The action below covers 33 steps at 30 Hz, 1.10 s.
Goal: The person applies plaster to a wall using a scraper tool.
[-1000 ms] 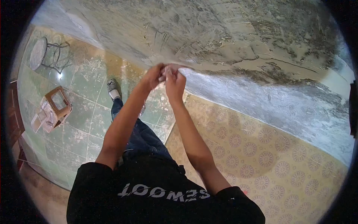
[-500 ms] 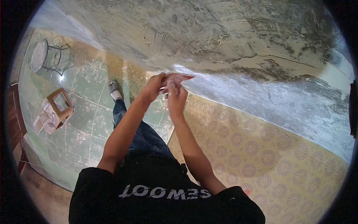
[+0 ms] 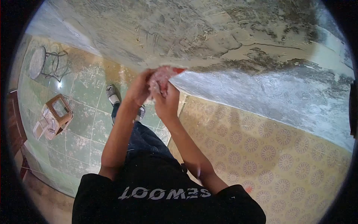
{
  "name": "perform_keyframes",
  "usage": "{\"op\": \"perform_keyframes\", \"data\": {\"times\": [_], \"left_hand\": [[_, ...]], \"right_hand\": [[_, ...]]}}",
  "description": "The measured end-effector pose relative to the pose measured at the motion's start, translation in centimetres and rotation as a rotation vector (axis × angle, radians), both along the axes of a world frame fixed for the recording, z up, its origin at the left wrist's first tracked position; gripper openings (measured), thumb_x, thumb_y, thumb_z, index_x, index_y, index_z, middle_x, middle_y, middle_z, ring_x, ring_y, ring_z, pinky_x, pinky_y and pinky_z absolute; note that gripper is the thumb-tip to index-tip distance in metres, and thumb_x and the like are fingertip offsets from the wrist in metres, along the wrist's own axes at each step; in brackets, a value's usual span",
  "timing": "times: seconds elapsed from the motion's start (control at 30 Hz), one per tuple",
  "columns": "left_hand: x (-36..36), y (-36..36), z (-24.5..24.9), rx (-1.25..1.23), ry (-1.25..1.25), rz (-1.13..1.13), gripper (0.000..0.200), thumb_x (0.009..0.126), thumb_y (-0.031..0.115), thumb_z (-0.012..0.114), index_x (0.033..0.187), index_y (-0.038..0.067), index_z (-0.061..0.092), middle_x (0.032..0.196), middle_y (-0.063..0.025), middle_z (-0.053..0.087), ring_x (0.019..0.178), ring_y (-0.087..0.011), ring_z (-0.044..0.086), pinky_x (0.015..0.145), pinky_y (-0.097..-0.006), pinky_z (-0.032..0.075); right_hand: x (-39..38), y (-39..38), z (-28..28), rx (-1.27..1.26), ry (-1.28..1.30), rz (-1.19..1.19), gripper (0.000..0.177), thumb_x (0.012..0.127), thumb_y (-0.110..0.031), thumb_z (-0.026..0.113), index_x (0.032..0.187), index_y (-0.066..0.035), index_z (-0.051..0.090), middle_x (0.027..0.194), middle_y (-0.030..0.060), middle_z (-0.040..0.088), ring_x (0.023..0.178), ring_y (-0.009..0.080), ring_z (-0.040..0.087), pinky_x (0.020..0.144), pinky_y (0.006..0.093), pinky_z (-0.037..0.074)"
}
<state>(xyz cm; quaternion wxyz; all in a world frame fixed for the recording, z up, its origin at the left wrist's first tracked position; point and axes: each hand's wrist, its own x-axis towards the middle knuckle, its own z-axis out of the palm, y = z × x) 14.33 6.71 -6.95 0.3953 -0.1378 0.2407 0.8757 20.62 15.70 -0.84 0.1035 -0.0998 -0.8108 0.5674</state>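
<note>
A red tool (image 3: 166, 74) smeared with whitish paste is between my two hands, in front of the wall. My left hand (image 3: 141, 87) is closed around its left side. My right hand (image 3: 167, 99) is just below and to the right, fingers closed against the tool's lower part, where a second red piece shows beside the thumb. Whether that is a separate tool is too blurred to tell. Behind them rises the plastered wall (image 3: 238, 33), rough grey above and smoother and paler lower down.
A round stool (image 3: 37, 62) lies at the upper left of the green tiled floor (image 3: 84, 114). Below it is a wooden box-like stand (image 3: 59, 112) with a pale container. A patterned yellow floor covering (image 3: 261, 156) spreads along the wall on the right.
Both hands have shifted left with the red tool, which shows more of its paste-covered face. The view has moved slightly, and a second foot shows beneath my hands.
</note>
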Motion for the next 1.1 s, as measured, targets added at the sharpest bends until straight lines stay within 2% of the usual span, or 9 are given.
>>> {"op": "perform_keyframes", "data": {"times": [0.17,0.27,0.33,0.4,0.43,0.57,0.67,0.8,1.1], "left_hand": [[0.8,5.6,-2.6,-0.352,0.239,-0.181,0.030,0.102,0.025,0.043,0.105,0.003,0.063,0.088,-0.0051,0.064,0.072,-0.0167,0.059,0.063,-0.0310,0.048],[-2.5,9.2,-8.6,0.065,-0.083,-0.171,0.026,0.102,0.025,0.043,0.098,0.007,0.061,0.083,-0.0021,0.060,0.066,-0.0142,0.054,0.055,-0.0295,0.042],[-5.2,8.0,-9.5,0.814,0.052,-0.188,0.032,0.106,0.029,0.042,0.110,0.006,0.063,0.101,-0.0064,0.067,0.097,-0.0212,0.064,0.089,-0.0353,0.052],[-4.5,5.2,-0.8,-0.009,-0.076,0.119,0.025,0.102,0.023,0.043,0.099,0.006,0.061,0.084,-0.0042,0.064,0.067,-0.0163,0.057,0.058,-0.0276,0.044],[-5.0,4.3,-4.2,0.033,-0.066,0.079,0.034,0.104,0.030,0.043,0.115,0.003,0.061,0.104,-0.0076,0.067,0.098,-0.0171,0.064,0.089,-0.0323,0.053],[-2.3,0.5,-1.2,0.279,0.053,0.046,0.031,0.103,0.024,0.042,0.111,-0.001,0.060,0.099,-0.0121,0.068,0.085,-0.0194,0.067,0.076,-0.0343,0.056],[1.8,2.4,2.0,-0.190,0.166,0.046,0.031,0.102,0.022,0.043,0.109,-0.001,0.062,0.098,-0.0112,0.069,0.084,-0.0194,0.067,0.076,-0.0355,0.056],[2.4,8.8,-4.8,0.154,-0.117,-0.130,0.026,0.102,0.022,0.042,0.102,0.003,0.061,0.083,-0.0061,0.065,0.067,-0.0181,0.061,0.060,-0.0329,0.052],[-3.8,5.6,-0.6,0.170,0.074,0.008,0.027,0.104,0.024,0.042,0.111,0.004,0.060,0.099,-0.0080,0.066,0.088,-0.0192,0.062,0.080,-0.0363,0.053]], "right_hand": [[1.0,5.0,-2.4,-0.102,-0.185,-0.254,0.026,0.099,-0.020,0.062,0.088,0.002,0.066,0.079,0.0072,0.068,0.065,0.0100,0.059,0.057,0.0267,0.047],[-2.7,6.7,-2.5,0.006,-0.109,-0.214,0.030,0.097,-0.022,0.064,0.082,0.004,0.066,0.069,0.0077,0.067,0.057,0.0128,0.060,0.053,0.0290,0.047],[-5.2,6.1,-2.4,0.032,-0.070,-0.176,0.030,0.095,-0.022,0.066,0.081,0.004,0.065,0.069,0.0090,0.067,0.056,0.0138,0.060,0.054,0.0301,0.047],[-6.4,4.2,-2.1,0.011,0.041,-0.101,0.031,0.090,-0.023,0.070,0.080,0.005,0.064,0.068,0.0131,0.068,0.058,0.0162,0.062,0.056,0.0329,0.049],[-6.3,2.7,-1.5,-0.008,0.078,-0.078,0.030,0.090,-0.022,0.070,0.079,0.004,0.063,0.067,0.0123,0.066,0.058,0.0161,0.061,0.056,0.0329,0.048],[-2.9,-0.2,0.5,-0.014,0.137,-0.007,0.025,0.091,-0.016,0.069,0.076,0.001,0.056,0.068,0.0086,0.059,0.062,0.0132,0.055,0.061,0.0316,0.048],[0.8,1.4,-1.6,-0.189,0.057,-0.124,0.024,0.093,-0.016,0.067,0.078,0.001,0.058,0.072,0.0066,0.062,0.066,0.0122,0.057,0.062,0.0302,0.049],[2.1,5.6,-1.3,-0.052,-0.049,-0.279,0.028,0.097,-0.020,0.065,0.084,0.005,0.065,0.075,0.0064,0.067,0.067,0.0108,0.061,0.061,0.0297,0.049],[-4.8,4.1,1.5,0.051,0.163,-0.178,0.030,0.091,-0.022,0.069,0.076,0.004,0.065,0.061,0.0113,0.063,0.055,0.0130,0.057,0.054,0.0327,0.046]]}}
